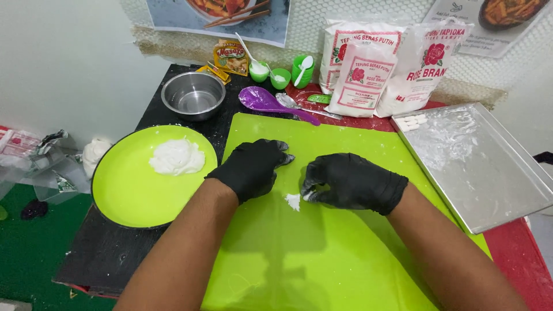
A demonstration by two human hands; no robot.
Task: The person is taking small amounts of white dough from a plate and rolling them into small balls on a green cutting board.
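A: Where are the hands?

B: Both are in black gloves over the green mat [322,259]. The left hand [252,167] lies palm down on the mat, fingers loosely curled, gripping nothing that I can see. The right hand [351,181] is bent inward, its fingertips drawn together on a small white bit at the edge of the dough piece [294,201].

A: And the dough piece itself?

B: It lies on the mat between the two hands, just beside the right fingertips and a little apart from the left hand.

A: Is there more dough about?

B: Yes, a bigger dough lump [177,156] sits on the green plate [132,196], left of the mat and close to the left forearm.

A: What is behind the hands?

B: A steel bowl [193,95] stands behind the plate. A purple spoon [271,103] lies at the far edge of the mat, with a metal spoon [299,106] just beside it. Behind these are small green cups [280,78], two of them with white spoons in them, and a yellow sachet [230,56].

A: And to the right?

B: Three white flour bags [380,69] lean by the wall. A steel tray [489,173] rests right of the mat, smeared with flour, with a few short white sticks [415,121] in its far left corner.

A: What carries it all?

B: A table [103,253], dark at the left, red at the right.
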